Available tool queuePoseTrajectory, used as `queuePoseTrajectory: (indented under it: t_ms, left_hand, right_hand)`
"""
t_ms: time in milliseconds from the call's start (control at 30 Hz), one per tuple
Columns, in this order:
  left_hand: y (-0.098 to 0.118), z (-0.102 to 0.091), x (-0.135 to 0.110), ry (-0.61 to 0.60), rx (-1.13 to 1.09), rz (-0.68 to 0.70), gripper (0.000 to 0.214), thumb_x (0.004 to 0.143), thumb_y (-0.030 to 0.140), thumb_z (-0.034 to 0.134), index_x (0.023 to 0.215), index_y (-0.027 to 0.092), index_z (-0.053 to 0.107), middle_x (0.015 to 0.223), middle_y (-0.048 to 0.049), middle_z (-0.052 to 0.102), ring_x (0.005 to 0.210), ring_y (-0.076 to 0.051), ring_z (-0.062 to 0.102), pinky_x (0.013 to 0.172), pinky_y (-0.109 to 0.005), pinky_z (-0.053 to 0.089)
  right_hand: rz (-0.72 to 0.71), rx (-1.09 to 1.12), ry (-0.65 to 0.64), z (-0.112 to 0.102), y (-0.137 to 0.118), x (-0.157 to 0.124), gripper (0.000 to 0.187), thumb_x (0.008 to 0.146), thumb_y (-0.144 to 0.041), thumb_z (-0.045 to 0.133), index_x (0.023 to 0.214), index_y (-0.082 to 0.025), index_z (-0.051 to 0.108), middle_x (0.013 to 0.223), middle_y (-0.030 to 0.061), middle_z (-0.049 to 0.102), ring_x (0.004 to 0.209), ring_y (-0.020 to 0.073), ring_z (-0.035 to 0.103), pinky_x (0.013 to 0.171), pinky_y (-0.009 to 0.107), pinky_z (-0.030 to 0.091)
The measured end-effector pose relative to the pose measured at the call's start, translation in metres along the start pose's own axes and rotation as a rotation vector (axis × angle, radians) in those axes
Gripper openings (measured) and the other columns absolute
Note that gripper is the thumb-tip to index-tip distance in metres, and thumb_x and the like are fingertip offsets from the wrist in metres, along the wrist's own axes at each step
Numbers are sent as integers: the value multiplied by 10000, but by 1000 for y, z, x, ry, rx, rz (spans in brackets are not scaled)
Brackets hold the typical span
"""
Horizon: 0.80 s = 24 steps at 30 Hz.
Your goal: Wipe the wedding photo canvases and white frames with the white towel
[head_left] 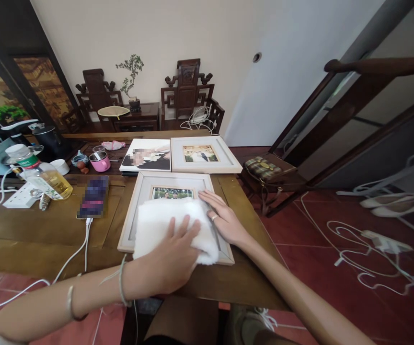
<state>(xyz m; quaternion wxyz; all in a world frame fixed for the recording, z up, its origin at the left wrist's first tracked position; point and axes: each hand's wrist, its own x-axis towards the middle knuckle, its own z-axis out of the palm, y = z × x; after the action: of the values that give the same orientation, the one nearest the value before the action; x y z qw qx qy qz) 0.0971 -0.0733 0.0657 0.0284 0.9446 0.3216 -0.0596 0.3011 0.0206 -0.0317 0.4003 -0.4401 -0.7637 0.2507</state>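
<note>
A white picture frame point(130, 211) with a small photo of people lies flat on the wooden table in front of me. Over the lower part of its face rests a folded white cloth point(153, 218), which hides the bottom of the photo. My left hand point(169, 258) presses on the cloth from above, its fingers spread and nothing gripped. Along the frame's right side lies my right hand point(224, 220), fingers stretched out, beside the cloth. A ring shows on that hand.
Behind stand a second white frame point(224, 148) and a photo panel point(153, 163). To the left are a phone point(94, 196) on a white cable, a pink cup point(99, 162), a bottle point(45, 175) and a power strip point(22, 195). A chair point(275, 163) with a plaid bag stands right.
</note>
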Motion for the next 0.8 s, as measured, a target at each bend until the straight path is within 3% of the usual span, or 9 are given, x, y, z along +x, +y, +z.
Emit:
queuePoseTrajectory:
  t_ms: [133, 200, 400, 600, 700, 800]
  left_hand:
    - [7, 6, 16, 91, -6, -3, 249, 914, 154, 456, 972, 97, 692, 1507, -227, 305, 1395, -464, 223, 1055, -659, 287]
    - [6, 8, 12, 67, -5, -15, 234, 899, 150, 480, 977, 97, 694, 1512, -224, 300, 1401, -457, 211, 1063, -655, 281]
    - [-18, 6, -25, -66, -6, -127, 218, 822, 80, 542, 981, 100, 690, 1529, -207, 277, 1423, -412, 170, 1095, -605, 285]
    - [-46, 2, -61, -96, 28, -224, 266, 857, 45, 446, 932, 119, 691, 1546, -159, 262, 1437, -349, 183, 1126, -561, 255]
    - [-57, 4, -55, -42, 56, -213, 257, 869, 59, 441, 973, 106, 672, 1523, -191, 302, 1434, -342, 205, 1123, -548, 265]
    - [-70, 11, -25, 84, 48, -187, 253, 894, 79, 423, 1015, 84, 645, 1499, -224, 331, 1433, -336, 215, 1123, -546, 265]
  right_hand:
    - [-20, 6, 7, -1, 1, -1, 533, 813, -131, 425, 1314, -233, 574, 1412, 62, 532, 1381, 245, 384, 1173, 535, 263]
    - [-21, -1, 1, -1, 1, -1, 535, 812, -128, 428, 1315, -239, 572, 1411, 59, 533, 1380, 245, 386, 1172, 539, 263]
    - [-22, -17, -15, 1, 3, 1, 550, 810, -114, 422, 1332, -228, 555, 1415, 66, 528, 1387, 242, 376, 1170, 553, 255]
    - [-26, 12, -9, 2, 4, 2, 567, 793, -107, 434, 1332, -234, 556, 1414, 64, 530, 1389, 250, 371, 1167, 562, 254]
    - [-25, 11, -7, 2, 3, 1, 561, 797, -105, 432, 1330, -228, 557, 1414, 68, 530, 1392, 246, 367, 1170, 555, 251]
    - [-29, 5, -4, 2, 3, 1, 568, 798, -100, 427, 1335, -236, 550, 1416, 60, 528, 1394, 240, 364, 1171, 556, 247]
